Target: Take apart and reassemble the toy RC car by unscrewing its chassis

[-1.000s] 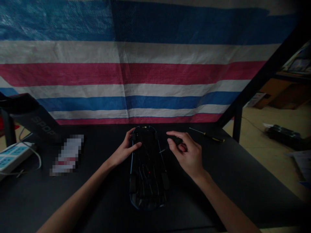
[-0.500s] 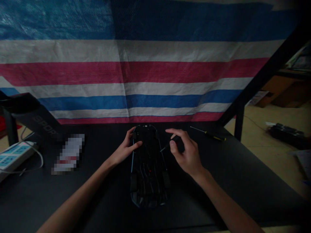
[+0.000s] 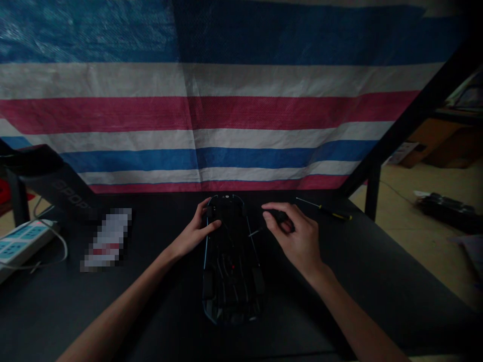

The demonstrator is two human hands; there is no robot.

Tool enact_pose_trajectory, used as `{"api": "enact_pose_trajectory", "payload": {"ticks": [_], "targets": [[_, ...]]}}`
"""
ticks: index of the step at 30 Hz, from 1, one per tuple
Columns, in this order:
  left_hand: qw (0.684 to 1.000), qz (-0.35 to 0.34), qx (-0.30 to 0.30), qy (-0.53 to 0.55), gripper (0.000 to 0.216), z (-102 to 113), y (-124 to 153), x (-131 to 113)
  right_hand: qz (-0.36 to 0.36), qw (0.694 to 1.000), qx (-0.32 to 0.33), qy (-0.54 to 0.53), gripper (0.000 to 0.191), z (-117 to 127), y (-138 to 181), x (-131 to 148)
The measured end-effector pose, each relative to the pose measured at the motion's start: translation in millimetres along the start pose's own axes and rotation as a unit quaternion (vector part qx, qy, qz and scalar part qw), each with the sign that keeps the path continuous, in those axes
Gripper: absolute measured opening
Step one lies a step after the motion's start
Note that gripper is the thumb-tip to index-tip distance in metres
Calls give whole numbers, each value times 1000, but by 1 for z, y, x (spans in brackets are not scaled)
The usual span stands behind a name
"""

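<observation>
A black toy car (image 3: 231, 261) with thin blue trim lies upside down on the dark table (image 3: 358, 271), its underside facing me. My left hand (image 3: 194, 232) grips its far left edge, thumb on the chassis. My right hand (image 3: 296, 236) is closed on a small dark-handled screwdriver (image 3: 268, 223). Its thin shaft slants down-left, and the tip meets the car's right side near the far end.
A second screwdriver (image 3: 325, 210) with a yellow and black handle lies at the table's far right. A white power strip (image 3: 18, 242) with a cable sits at the left edge, next to a black stand (image 3: 45, 176). A striped tarp (image 3: 211, 110) hangs behind the table.
My right hand shifted slightly around the screwdriver handle, fingers regripping it. The left hand and the car stayed in place.
</observation>
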State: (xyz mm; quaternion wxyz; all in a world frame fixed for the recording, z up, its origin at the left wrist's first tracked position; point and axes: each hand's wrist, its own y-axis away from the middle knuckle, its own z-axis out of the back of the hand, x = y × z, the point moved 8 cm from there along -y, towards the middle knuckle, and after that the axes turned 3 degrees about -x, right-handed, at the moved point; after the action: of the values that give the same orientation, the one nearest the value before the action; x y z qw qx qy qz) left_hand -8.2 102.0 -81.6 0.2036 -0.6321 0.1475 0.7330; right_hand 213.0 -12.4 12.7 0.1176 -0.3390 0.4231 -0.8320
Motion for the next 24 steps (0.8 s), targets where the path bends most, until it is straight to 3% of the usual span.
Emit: {"api": "enact_pose_trajectory", "payload": {"ticks": [5,11,18,24], "targets": [[1000,0,4,10,80,-1,-1,1,14,999,32,-13,24,-1,-1,3],[1000,-2,4,3,79,0,-1,2,-35,999,31,-10,14,-4,1,-5],[1000,6,3,9,82,-1,1,0,7,998,47,-41,25,-3,1,-1],[1000,0,2,3,83,0,1,2,-36,999,16,-32,9,0,5,-8]]}}
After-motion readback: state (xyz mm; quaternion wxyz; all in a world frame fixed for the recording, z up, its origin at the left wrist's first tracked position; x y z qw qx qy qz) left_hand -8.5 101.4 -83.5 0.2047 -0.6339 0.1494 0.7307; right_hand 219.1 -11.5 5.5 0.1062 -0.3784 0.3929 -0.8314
